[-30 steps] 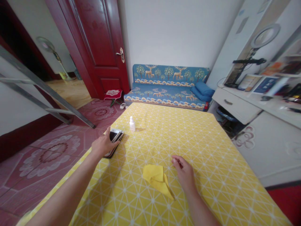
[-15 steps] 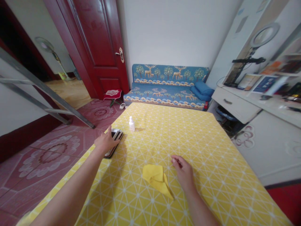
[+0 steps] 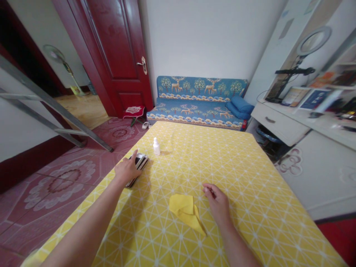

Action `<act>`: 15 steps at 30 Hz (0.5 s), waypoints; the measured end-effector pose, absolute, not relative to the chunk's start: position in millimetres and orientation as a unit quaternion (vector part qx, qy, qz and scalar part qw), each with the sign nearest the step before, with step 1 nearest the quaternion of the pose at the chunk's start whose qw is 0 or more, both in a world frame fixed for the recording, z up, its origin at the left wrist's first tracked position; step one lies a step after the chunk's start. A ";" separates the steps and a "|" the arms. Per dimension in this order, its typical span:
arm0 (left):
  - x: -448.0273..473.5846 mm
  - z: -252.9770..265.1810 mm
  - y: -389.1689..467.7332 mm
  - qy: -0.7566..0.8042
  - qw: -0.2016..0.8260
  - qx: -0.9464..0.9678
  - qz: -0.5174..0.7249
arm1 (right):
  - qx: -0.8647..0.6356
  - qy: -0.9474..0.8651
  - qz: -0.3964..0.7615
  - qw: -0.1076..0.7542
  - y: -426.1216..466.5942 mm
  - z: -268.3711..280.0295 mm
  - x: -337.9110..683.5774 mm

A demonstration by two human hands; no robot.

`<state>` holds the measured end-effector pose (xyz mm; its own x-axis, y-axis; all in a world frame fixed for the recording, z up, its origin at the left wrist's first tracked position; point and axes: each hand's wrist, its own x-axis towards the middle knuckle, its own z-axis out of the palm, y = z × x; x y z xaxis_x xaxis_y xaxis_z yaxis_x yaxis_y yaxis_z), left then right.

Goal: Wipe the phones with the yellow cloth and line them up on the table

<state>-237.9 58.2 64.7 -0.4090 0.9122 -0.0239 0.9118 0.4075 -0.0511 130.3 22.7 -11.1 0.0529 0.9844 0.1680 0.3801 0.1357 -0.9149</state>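
Small room, table under a yellow tablecloth (image 3: 222,167) with a white triangle pattern; red tiled floor at left, white desk unit at right.

Nearest: folded yellow cloth (image 3: 185,212) lies flat on the table, just left of the right hand (image 3: 218,205). Right hand rests palm down on the tablecloth, fingers loosely curled, gripping nothing; its inner edge is close beside the cloth, contact not clear. No shift in hand or cloth across the last second.

Mid-distance, left edge of table: left hand (image 3: 127,170) lies over the stack of phones (image 3: 139,165). Change noted: a second ago the hand covered the near end of the stack with fingers spread on top; now it sits a little farther in and to the right, thumb raised at the far side, fingers curving around the stack's left edge. The stack looks turned slightly and nudged inward from the table edge. Reads as a grip being set on the phones, though not closed tight; whether the stack is off the surface I cannot tell.

Just beyond the phones: small white bottle (image 3: 156,146), upright, apart from them, unmoved.

Far: blue patterned sofa (image 3: 198,104) against the wall, dark red door (image 3: 116,52) at its left.
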 end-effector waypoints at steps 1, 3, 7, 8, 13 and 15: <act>-238.0 64.8 57.6 -0.838 0.004 -0.546 0.028 | -0.567 -0.601 0.335 0.452 22.6 -10.9 130.3; -239.3 65.9 57.3 -0.835 -0.003 -0.549 0.027 | -0.567 -0.600 0.338 0.452 22.4 -10.4 130.2; -244.1 69.7 59.9 -0.832 -0.044 -0.553 0.023 | -0.560 -0.597 0.346 0.459 22.1 -9.2 129.7; -244.8 70.5 60.8 -0.834 -0.053 -0.549 0.022 | -0.558 -0.596 0.348 0.462 22.2 -8.9 129.5; -243.2 71.4 62.9 -0.851 -0.060 -0.522 0.014 | -0.562 -0.600 0.338 0.459 22.7 -7.0 129.2; -242.1 71.0 62.9 -0.854 -0.055 -0.517 0.009 | -0.563 -0.603 0.334 0.456 22.7 -6.4 129.3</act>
<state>-242.1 62.9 71.0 -0.4588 0.8825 -0.1039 0.8845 0.4647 0.0419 129.3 22.7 -6.4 0.0507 0.9836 0.1733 0.3746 0.1421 -0.9162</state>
